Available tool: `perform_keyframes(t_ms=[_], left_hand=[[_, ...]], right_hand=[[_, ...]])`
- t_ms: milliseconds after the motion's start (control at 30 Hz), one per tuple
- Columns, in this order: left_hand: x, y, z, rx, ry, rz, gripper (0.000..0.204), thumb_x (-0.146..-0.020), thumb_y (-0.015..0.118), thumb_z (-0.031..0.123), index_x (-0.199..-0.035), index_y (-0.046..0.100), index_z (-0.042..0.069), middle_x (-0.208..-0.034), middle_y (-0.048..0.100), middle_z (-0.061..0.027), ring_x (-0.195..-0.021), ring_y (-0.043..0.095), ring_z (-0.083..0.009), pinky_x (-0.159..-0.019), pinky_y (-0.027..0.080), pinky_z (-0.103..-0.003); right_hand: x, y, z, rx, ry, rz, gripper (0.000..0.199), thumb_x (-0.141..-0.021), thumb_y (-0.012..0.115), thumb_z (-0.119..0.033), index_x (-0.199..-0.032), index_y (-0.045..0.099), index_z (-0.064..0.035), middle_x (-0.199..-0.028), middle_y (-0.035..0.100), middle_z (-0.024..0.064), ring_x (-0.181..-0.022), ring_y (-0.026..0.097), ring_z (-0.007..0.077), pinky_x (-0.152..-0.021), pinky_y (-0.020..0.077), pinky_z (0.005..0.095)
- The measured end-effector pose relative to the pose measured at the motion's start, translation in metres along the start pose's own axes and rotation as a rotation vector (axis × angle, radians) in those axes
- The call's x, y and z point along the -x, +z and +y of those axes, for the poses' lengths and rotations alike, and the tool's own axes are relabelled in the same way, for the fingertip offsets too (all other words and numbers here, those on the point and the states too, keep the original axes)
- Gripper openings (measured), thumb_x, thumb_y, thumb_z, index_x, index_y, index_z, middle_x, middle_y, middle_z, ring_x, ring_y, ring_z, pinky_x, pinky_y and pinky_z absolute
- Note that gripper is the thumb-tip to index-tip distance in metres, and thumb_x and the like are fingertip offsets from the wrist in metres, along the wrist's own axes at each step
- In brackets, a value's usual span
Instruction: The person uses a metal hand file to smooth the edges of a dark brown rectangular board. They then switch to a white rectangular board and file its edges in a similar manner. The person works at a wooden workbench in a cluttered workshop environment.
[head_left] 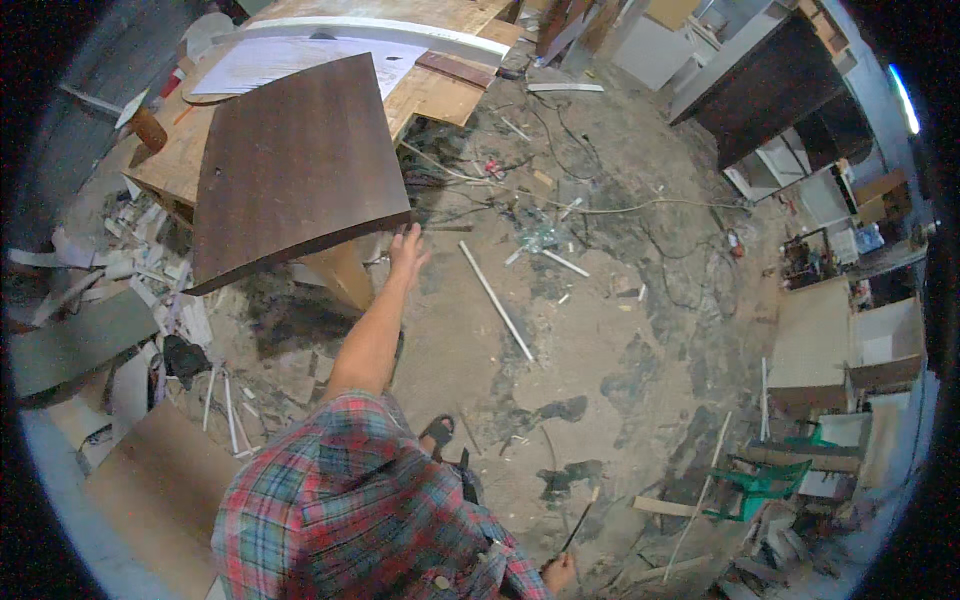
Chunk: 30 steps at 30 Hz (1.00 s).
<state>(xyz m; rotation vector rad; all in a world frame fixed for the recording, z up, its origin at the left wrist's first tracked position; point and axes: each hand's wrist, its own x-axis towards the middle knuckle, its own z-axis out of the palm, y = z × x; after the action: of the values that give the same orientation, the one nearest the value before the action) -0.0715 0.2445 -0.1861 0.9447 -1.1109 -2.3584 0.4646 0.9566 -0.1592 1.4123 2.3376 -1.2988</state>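
A dark brown wood-grain panel point(300, 160) lies on the wooden workbench point(450, 101), its near edge jutting past the bench. My left hand point(406, 256) reaches forward to the panel's near right corner, with fingers stretched and apart. The fingertips are at or just below the edge; whether they touch it I cannot tell. Low in the view, my right hand point(560, 573) is closed around a thin dark stick-like tool point(583, 516) with a pale tan end pointing up and away. Its exact kind is too small to make out.
White strips point(497, 302) and cables point(620, 208) lie on the dusty floor. Scrap point(160, 265) is heaped left of the bench, above a brown board point(165, 490). Cabinet parts point(810, 330) and a green plastic chair point(762, 487) stand along the right side.
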Motion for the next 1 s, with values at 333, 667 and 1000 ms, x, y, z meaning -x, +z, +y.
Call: perform_keyframes(t_ms=[333,667,1000], left_hand=[[0.002,0.017,-0.056,0.484,0.062,-0.029,0.04,-0.105,0.053,0.031,-0.136,0.049,0.006,-0.146,0.054,-0.0093,-0.13,0.057,-0.0273,-0.099,0.048,-0.047],[0.133,-0.163,-0.062,-0.818,0.176,0.17,0.047,-0.085,0.07,0.021,-0.127,0.062,0.002,-0.115,0.07,-0.0206,-0.109,0.066,-0.0337,-0.094,0.05,-0.043],[0.264,-0.49,0.18,-0.992,-0.074,0.442,0.069,-0.102,0.047,0.047,-0.154,0.035,0.004,-0.156,0.041,-0.0191,-0.135,0.048,-0.0336,-0.109,0.038,-0.061]], right_hand=[[0.047,0.033,-0.078,-0.115,0.251,0.001,0.025,-0.1,0.057,-0.019,-0.117,0.066,-0.0032,-0.065,0.054,0.0046,-0.049,0.052,0.017,-0.044,0.0408,0.0323],[-0.023,0.057,-0.121,0.021,0.096,-0.258,0.028,-0.101,0.057,-0.023,-0.121,0.063,-0.0048,-0.066,0.054,0.0041,-0.046,0.051,0.0157,-0.041,0.0406,0.0326],[-0.054,0.185,-0.219,0.104,-0.174,-0.499,0.031,-0.101,0.058,-0.027,-0.124,0.06,-0.0063,-0.067,0.054,0.0037,-0.043,0.05,0.0144,-0.037,0.0404,0.0329]])
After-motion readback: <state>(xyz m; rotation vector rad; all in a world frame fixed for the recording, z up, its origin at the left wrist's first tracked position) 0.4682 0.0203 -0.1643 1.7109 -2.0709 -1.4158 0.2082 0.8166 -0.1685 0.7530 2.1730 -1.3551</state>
